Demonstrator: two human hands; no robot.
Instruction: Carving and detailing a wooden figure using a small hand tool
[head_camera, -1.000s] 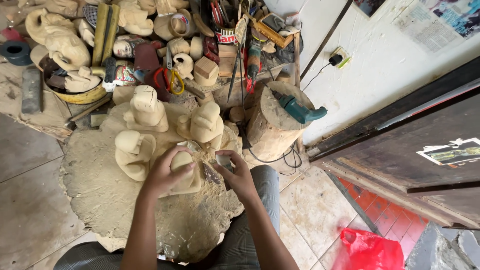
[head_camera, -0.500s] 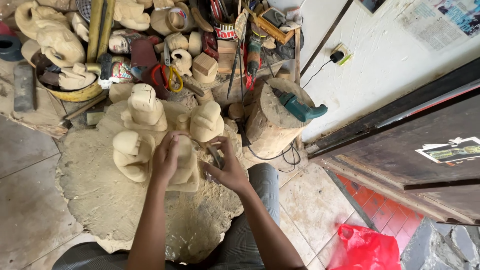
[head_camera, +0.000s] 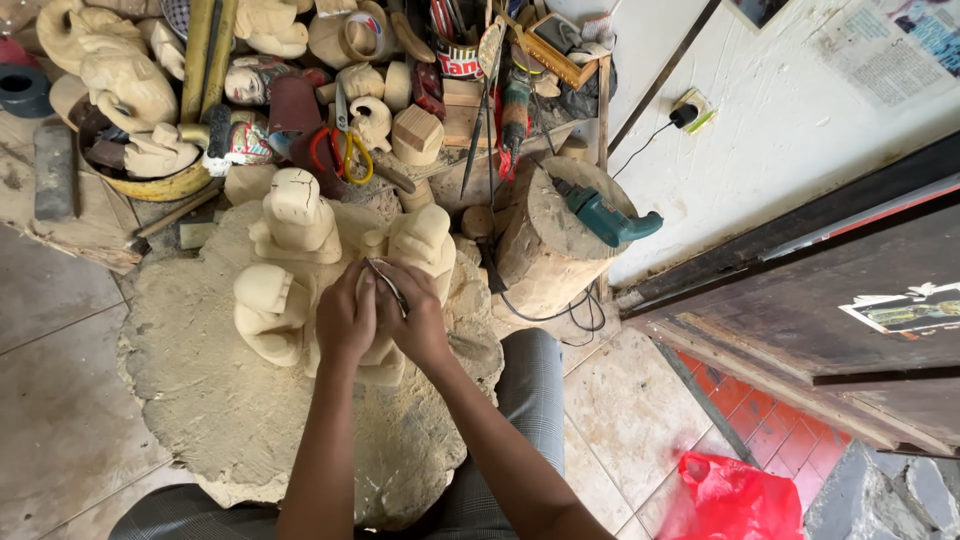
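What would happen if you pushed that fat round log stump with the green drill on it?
The log stump looks thick and solid, so it is probably heavy and would hardly slide. It seems to lean slightly, so a hard shove might tip it. The green drill lying loose on top would likely slip off first.

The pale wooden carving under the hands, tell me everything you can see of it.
The wooden carving is pale, unpainted, rough-cut wood, blocky in shape, standing on a flat slab strewn with sawdust. Similar unfinished figures stand close behind and to its left. The left hand and right hand cover its top; a thin metal tool runs between them. Most of its form is hidden, so its subject cannot be told.
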